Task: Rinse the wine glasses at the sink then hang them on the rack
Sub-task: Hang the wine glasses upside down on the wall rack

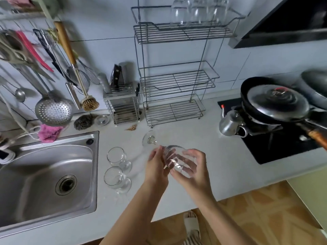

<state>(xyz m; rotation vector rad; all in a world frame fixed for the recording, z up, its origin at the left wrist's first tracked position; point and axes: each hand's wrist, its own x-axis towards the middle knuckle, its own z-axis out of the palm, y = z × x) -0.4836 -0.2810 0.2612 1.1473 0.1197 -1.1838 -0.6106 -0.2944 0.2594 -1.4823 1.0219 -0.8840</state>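
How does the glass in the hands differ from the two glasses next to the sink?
The held glass lies tilted; the standing glasses are upright. The left hand and right hand grip the held glass; nothing touches the standing glasses. All are clear and stemmed.

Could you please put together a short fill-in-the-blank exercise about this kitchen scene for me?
____ wine glasses stand upright on the counter beside the sink.
____ glasses hang bowl-down at the top of the wire rack.
The left hand and right hand together hold ____ wine glass.
The sink lies to the ____ of the upright glasses.
Missing words: two, three, one, left.
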